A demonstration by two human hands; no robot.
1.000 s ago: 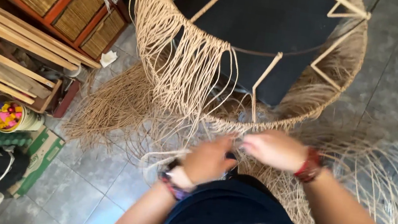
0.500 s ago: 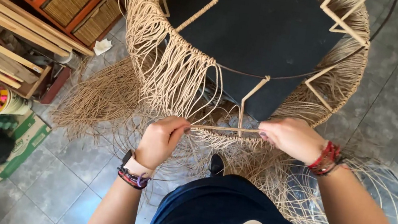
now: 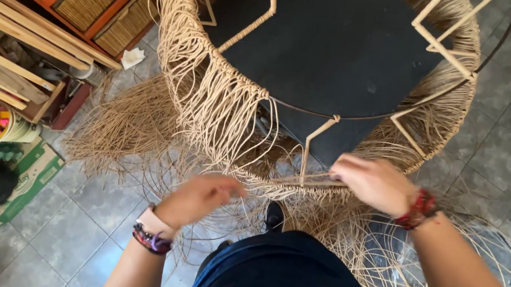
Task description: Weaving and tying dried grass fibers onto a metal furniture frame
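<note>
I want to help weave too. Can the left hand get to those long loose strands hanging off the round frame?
Probably yes. The left hand is open, right below the loose strands hanging from the round frame, with nothing between. The right hand grips the wrapped rim.

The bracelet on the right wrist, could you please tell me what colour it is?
Red, with some darker beads; the bracelet shows in the head view, the only one.

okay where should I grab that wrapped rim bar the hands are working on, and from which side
Judging by its pose, grip the wrapped rim bar on its bare stretch between the left hand and right hand, coming from above: it lies level, and loose fibre strands crowd its far side.
</note>
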